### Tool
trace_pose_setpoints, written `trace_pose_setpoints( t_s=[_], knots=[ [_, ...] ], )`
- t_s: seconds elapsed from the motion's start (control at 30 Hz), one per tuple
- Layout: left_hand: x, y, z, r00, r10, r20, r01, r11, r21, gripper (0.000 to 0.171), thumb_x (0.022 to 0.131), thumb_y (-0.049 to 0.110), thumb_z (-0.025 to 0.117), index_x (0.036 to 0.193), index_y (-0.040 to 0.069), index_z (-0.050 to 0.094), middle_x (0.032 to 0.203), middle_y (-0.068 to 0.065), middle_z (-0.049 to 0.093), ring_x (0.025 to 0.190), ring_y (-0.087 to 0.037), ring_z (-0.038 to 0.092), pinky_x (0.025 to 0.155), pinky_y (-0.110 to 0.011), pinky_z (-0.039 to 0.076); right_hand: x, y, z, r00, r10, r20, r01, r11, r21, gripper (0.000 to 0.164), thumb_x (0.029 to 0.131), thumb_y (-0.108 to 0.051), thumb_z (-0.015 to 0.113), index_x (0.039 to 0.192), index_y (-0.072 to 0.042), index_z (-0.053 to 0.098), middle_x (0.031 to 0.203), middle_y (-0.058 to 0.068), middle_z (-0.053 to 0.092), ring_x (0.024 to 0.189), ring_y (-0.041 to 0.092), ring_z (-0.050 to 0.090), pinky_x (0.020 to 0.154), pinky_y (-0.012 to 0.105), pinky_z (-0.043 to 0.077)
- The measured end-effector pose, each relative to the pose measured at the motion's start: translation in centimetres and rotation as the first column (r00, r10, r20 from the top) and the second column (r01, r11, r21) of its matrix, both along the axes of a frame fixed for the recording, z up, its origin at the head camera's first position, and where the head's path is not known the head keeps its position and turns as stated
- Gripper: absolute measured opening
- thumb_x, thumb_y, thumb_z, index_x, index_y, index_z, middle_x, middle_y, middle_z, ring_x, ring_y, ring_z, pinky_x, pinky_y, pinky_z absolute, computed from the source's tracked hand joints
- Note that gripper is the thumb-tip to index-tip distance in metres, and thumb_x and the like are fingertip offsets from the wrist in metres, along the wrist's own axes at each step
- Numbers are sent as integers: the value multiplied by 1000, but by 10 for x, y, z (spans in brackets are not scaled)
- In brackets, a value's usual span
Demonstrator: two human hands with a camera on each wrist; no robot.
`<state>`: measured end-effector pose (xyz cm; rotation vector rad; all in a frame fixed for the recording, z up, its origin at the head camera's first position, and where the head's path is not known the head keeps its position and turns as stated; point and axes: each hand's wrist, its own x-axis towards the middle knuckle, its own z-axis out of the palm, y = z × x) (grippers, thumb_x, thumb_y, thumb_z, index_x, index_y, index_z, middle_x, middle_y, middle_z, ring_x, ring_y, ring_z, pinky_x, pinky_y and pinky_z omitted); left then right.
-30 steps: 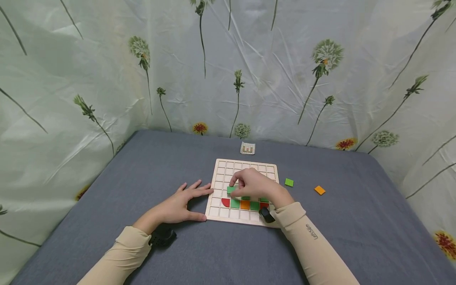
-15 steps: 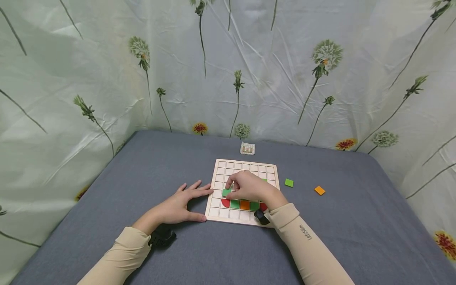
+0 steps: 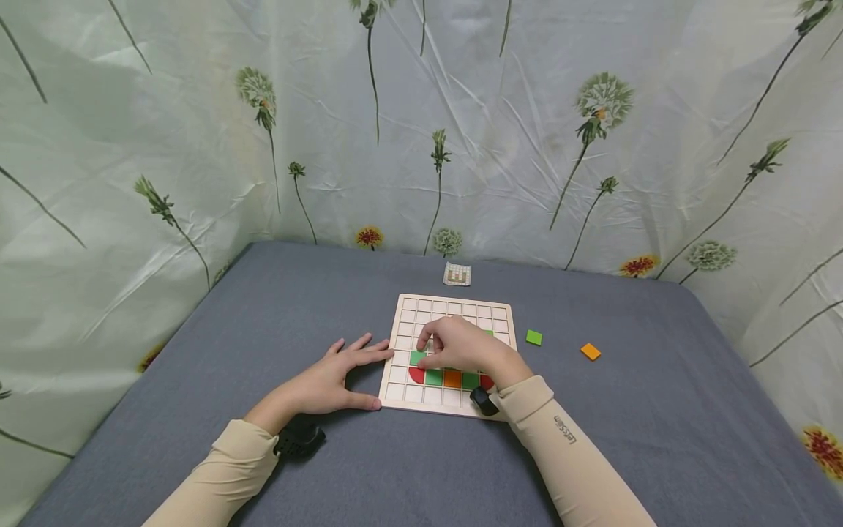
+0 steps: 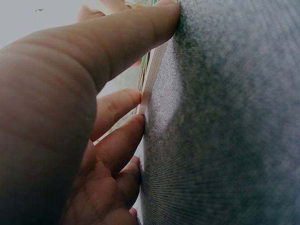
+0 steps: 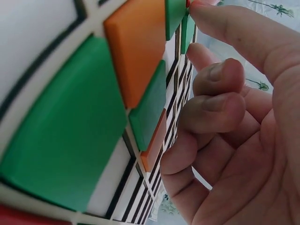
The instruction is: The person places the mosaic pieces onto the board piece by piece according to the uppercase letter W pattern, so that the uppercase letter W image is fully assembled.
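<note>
In the head view a wooden grid board (image 3: 397,396) lies on the table. My left hand (image 3: 331,379) rests flat with fingers spread, fingertips and thumb touching the board's left edge. Above the board my right hand (image 3: 461,345) pinches a green square tile (image 3: 418,358) between thumb and forefinger, in a cell at the left. In the right wrist view this green tile (image 5: 187,33) sits between the two fingertips, the other fingers curled in. Below it is a red rounded tile (image 3: 416,375), then a green tile (image 3: 433,378) and an orange tile (image 3: 452,378). My right hand hides part of the board.
A light green tile (image 3: 534,337) and an orange tile (image 3: 590,352) lie on the grey tablecloth (image 3: 632,424), right of the board. Behind the board is a small pattern card (image 3: 457,274). A flowered curtain (image 3: 514,168) hangs at the back.
My right hand has moved slightly left and toward me, bringing the green tile down into the cell above the red one. My left hand has stayed put.
</note>
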<state>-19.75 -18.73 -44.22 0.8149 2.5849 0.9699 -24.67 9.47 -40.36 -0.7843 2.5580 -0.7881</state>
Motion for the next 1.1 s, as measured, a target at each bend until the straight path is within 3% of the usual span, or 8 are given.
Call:
trace_pose_setpoints(
  t_s=[0.33,0.6,0.8,1.1],
  knots=[
    [-1,1,-1,1000,-2,-5,2,1000,2,83,88,45,88,160,25,53,174,-3,39,167,-43,18,129,-77,1,-4,11,4,1000,-9,5,9,1000,-13,15,95,-24,82,107,-16,76,70,-3,59,60,10,50,61,25,45],
    [-1,1,-1,1000,8,5,-8,1000,-4,83,87,44,89,160,25,54,174,-2,40,167,-42,18,129,-76,1,-5,41,10,999,-38,-37,37,999,-31,14,98,-21,78,110,-13,77,70,-3,57,62,11,49,64,27,45],
    [0,1,-1,1000,13,13,-13,1000,-3,83,87,44,89,160,24,54,174,-2,40,168,-41,17,130,-75,1,-6,74,12,992,-121,-29,121,993,-6,16,99,-23,76,112,-14,75,69,-2,53,62,13,48,63,28,43],
    [-1,0,-3,1000,5,-3,-5,1000,0,83,87,45,89,160,25,54,174,-2,40,167,-42,18,129,-76,1,-1,133,16,967,-238,-86,240,971,14,22,99,-23,78,116,-10,75,68,-2,48,61,14,43,59,27,37]
  ],
)
